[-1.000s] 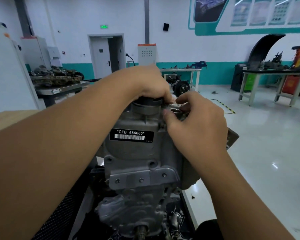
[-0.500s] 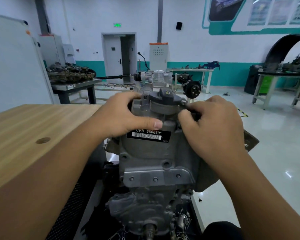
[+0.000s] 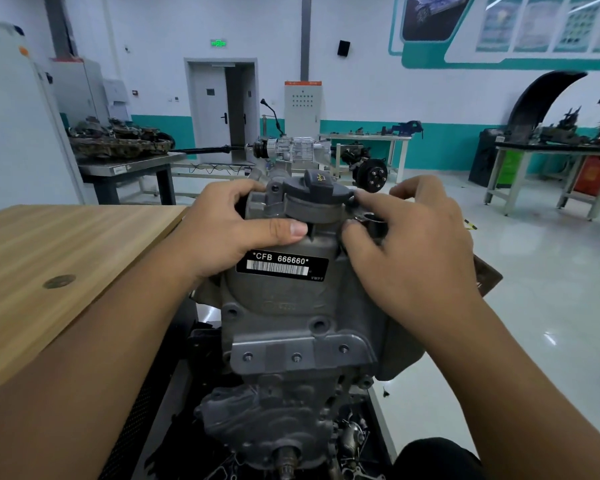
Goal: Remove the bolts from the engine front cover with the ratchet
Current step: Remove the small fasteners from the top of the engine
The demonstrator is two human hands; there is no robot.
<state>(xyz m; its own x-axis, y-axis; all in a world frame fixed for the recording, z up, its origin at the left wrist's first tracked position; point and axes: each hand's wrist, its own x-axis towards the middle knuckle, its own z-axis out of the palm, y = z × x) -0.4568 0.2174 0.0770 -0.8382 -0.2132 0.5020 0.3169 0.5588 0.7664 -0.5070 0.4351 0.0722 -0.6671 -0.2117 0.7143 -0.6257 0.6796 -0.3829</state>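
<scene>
Workshop benches are standing behind the engine front cover [image 3: 291,306], with a wooden tabletop [image 3: 66,254] lying alongside. Left hand [image 3: 229,230] is gripping the cover's upper housing beside the oil filler cap [image 3: 314,194]; right hand [image 3: 406,251] is pinching a small part, identity unclear. Label [image 3: 281,266] is reading "*CFB 666660*".

Left of the gripping hands, a light wooden tabletop [image 3: 66,244] with a round dark plug [image 3: 59,281] set in it; beyond it, a grey metal bench [image 3: 129,168] carries rusty engine parts [image 3: 118,142]; right of the hands, pale glossy floor [image 3: 541,306].
</scene>
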